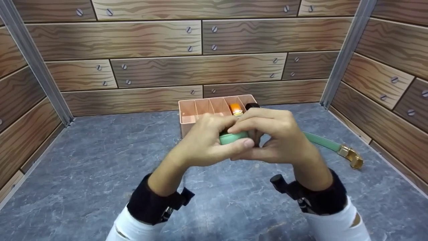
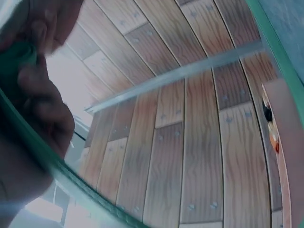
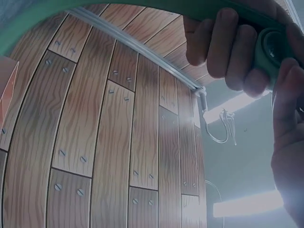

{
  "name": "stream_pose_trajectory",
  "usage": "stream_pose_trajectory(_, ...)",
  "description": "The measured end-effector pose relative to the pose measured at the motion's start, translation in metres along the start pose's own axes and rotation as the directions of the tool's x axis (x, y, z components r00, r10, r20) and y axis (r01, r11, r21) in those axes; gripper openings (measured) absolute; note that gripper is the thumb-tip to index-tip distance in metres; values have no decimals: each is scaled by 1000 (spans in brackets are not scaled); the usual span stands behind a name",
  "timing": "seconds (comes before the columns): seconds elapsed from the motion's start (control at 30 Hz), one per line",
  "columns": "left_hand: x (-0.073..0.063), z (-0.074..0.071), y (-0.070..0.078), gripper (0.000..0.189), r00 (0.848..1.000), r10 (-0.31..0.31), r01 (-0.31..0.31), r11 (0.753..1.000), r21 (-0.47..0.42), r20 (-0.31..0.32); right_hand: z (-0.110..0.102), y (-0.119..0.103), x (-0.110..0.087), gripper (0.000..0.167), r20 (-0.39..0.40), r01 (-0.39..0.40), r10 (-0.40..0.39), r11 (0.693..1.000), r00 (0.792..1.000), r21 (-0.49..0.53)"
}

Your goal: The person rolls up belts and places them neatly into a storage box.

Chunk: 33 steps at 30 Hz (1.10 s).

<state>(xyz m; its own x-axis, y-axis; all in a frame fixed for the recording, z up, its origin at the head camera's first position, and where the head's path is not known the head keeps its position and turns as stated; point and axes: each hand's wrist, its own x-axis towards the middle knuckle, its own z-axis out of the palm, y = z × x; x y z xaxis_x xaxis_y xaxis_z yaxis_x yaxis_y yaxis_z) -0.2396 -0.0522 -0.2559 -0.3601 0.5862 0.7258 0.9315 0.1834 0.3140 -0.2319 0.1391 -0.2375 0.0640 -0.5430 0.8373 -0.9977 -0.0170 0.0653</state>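
Observation:
A green belt (image 1: 233, 137) is held up between both hands over the table, part of it wound into a small roll. My left hand (image 1: 209, 142) grips the roll from the left, its thumb along the near side. From the right, my right hand (image 1: 279, 134) holds the same roll with curled fingers. The belt's loose end stretches out behind the right hand to a gold buckle (image 1: 351, 157) on the right. In the right wrist view the coil (image 3: 273, 50) shows between fingers and thumb. A strap length (image 2: 61, 173) crosses the left wrist view.
Behind the hands stands a pink divided box (image 1: 185, 129), partly hidden by them. An orange rolled item (image 1: 235, 108) and a black item (image 1: 251, 105) sit in its right compartments. Wood-patterned walls (image 1: 157, 70) enclose the grey marbled table (image 1: 100, 160) at the back and sides.

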Motion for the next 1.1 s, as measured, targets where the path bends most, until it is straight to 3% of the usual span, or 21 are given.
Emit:
stream_pose_trajectory(0.07,-1,1,1,24,998,-18,23,997,74,-64,2,-1,-1,25,16,-12,13,998,1000,-62)
stream_pose_trajectory(0.13,-1,3,2,27,991,-50,73,980,185,-126,4,-4,-2,25,58,-18,30,981,998,-192)
stream_pose_trajectory(0.23,-2,6,3,30,979,-93,148,937,315,-183,7,-8,-2,26,135,9,49,917,990,-399)
stream_pose_trajectory(0.3,-2,7,3,30,977,-93,159,918,365,-191,9,-10,-1,25,159,26,51,894,986,-447)
stream_pose_trajectory(0.4,-2,7,3,29,983,-38,97,941,326,-181,9,-10,-1,21,124,23,28,919,992,-393)
stream_pose_trajectory(0.5,-1,6,3,24,991,32,-10,986,168,-129,8,-7,0,20,37,24,-16,970,999,-240)
stream_pose_trajectory(0.57,0,5,4,23,992,56,-46,995,93,-110,8,-5,1,21,-2,36,-37,988,999,-151)
stream_pose_trajectory(0.63,0,5,6,23,992,54,-43,994,100,-118,8,-4,1,20,-6,29,-30,994,1000,-103)
stream_pose_trajectory(0.7,-1,6,7,25,987,22,12,978,208,-160,8,-6,1,21,33,5,-1,991,999,-136)
stream_pose_trajectory(0.8,-2,9,6,27,973,-53,133,924,357,-226,9,-9,-1,25,122,-14,52,955,991,-297)
stream_pose_trajectory(0.9,-2,12,4,25,957,-120,226,878,422,-263,10,-11,-2,28,195,36,59,890,979,-454)
stream_pose_trajectory(0.97,-1,14,4,23,948,-145,262,862,434,-284,9,-10,-1,27,212,60,52,872,976,-487)
stream_pose_trajectory(1.03,-1,14,5,27,943,-144,273,851,448,-300,9,-10,-1,25,199,46,52,888,979,-458)
stream_pose_trajectory(1.1,-2,14,7,32,946,-113,246,862,443,-304,7,-9,-2,23,163,0,66,927,984,-375)
